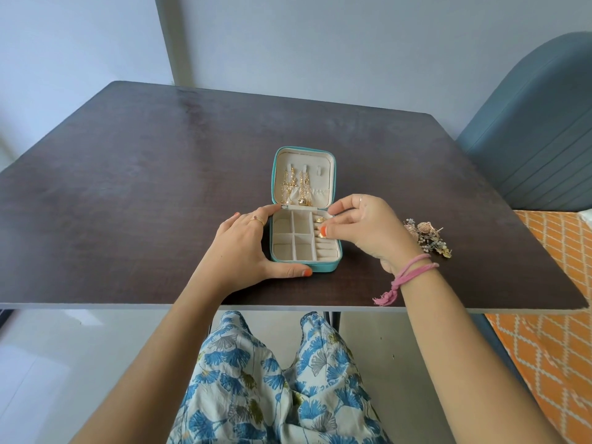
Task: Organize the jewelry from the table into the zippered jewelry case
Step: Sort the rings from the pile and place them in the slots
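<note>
**Head view: jewelry case open, both hands at its tray**

Head view showed a dark wooden table (160,187) with the teal zippered jewelry case (306,267) lying open near its front middle. All positions below are given relative to the case.

A blue-grey chair (538,129) stood well to the right of the case, beyond the table edge.

The left hand (243,248) lay against the left side of the case, fingers along the left wall and thumb pressed to the front edge, bracing the case without enclosing it. The right hand (365,229) hovered over the right side of the tray, thumb and fingers pinched together above the ring rolls (326,248); whether a piece was held in the pinch could not be determined.

The lid (302,155) lay tilted back behind the tray, with gold necklaces (296,190) hanging on its lining. The tray compartments (293,233) at left and centre appeared cream and bare; gold rings (320,221) sat in the right-hand section, beside the right fingertips.

A pile of loose jewelry (427,237) rested on the table to the right of the case, behind the right wrist.
</note>
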`<state>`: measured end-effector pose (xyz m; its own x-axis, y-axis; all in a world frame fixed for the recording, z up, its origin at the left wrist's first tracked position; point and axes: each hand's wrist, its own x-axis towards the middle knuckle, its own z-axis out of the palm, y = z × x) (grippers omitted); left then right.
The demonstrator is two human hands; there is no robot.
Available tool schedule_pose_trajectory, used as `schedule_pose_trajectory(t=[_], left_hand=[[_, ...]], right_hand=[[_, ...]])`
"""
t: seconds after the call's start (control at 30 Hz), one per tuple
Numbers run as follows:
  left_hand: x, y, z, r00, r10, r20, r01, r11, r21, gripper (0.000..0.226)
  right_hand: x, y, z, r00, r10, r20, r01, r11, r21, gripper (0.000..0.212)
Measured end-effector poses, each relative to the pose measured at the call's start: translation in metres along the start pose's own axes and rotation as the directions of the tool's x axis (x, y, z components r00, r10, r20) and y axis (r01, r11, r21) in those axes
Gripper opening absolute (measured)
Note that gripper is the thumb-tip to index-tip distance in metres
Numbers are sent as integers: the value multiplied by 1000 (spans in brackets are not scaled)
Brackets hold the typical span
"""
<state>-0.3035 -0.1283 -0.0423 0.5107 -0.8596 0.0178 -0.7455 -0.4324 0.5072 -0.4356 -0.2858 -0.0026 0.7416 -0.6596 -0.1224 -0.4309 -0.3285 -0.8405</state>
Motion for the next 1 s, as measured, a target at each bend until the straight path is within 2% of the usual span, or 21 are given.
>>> schedule_pose_trajectory(t=[0.13,0.27,0.37,0.47,0.57,0.63,0.77,1.0], left_hand=[[0,0,0,1000,-4,4,4,1000,2,118],[-1,1,-1,1000,-6,7,6,1000,-2,117],[-1,2,-1,1000,-10,12,10,1000,-2,117],[-1,1,-1,1000,-12,18,12,1000,-3,118],[-1,1,-1,1000,-4,10,4,1000,-3,119],[-1,0,-1,1000,-1,8,1,1000,-6,118],[0,0,0,1000,-14,16,14,1000,-6,119],[-1,2,-2,1000,-1,11,2,1000,-13,118]], right_hand=[[0,4,3,993,-76,-95,64,990,-125,27],[3,6,4,994,-75,-82,61,985,-163,26],[8,9,-5,994,-55,-97,50,997,-54,23],[20,16,-21,979,-39,-199,53,997,61,16],[36,29,-33,952,-122,-281,91,988,-122,15],[44,34,-35,960,-158,-232,95,961,-260,11],[58,33,-27,972,-203,-117,116,851,-512,32],[65,24,-24,964,-244,-103,132,780,-611,18]])
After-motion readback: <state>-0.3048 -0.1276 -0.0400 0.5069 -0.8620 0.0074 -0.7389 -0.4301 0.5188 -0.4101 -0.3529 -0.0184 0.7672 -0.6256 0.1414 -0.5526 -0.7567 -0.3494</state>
